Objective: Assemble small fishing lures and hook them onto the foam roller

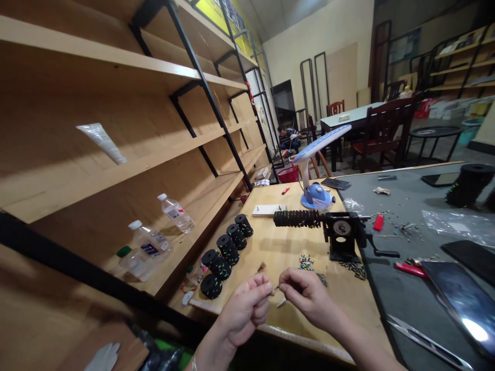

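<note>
Above the front edge of the wooden tabletop (309,242), my left hand (249,304) is closed, with thumb and forefinger pinched. My right hand (305,293) pinches too, its fingertips close to those of the left. A tiny thin piece (276,288) shows between the two sets of fingertips; it is too small to name. Just beyond my hands lie a pile of multicoloured beads (306,262) and some small dark pieces (322,279). Behind them stands a black hand-crank winder (342,232), with a dark beaded coil (297,218) on its shaft.
Several black spools (228,249) line the table's left side. A blue desk lamp (315,196) stands at the back. On the right, a grey mat (402,221) carries tweezers (429,342), phones and a red lighter (379,222). Wooden shelves with bottles (150,242) rise at left. A person (291,138) crouches far off.
</note>
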A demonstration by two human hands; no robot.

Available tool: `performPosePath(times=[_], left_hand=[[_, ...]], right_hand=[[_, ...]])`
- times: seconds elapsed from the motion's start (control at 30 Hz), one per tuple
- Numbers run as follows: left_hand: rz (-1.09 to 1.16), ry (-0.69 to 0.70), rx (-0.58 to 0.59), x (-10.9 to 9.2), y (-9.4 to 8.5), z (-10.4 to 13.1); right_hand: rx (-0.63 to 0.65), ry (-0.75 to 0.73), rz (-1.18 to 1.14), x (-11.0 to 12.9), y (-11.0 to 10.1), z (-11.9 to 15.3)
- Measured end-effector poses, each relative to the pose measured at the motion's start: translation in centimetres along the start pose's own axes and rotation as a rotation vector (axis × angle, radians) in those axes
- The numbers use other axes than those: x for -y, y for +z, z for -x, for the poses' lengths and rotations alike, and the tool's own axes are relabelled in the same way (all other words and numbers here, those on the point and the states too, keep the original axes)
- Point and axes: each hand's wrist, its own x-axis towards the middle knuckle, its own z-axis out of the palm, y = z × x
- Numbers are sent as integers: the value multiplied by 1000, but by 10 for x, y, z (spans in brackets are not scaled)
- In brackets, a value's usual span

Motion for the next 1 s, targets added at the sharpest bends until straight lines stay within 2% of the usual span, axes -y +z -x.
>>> performPosePath(times=[0.47,0.67,1.0], left_hand=[[60,1,11,-5,0,2],[52,-18,-20,-5,3,1],[70,-42,-1,-7,2,-2]], right_hand=[[-47,11,-22,-19,0,7],[73,153,-245,-17,1,13],[165,199,-376,-10,-1,6]])
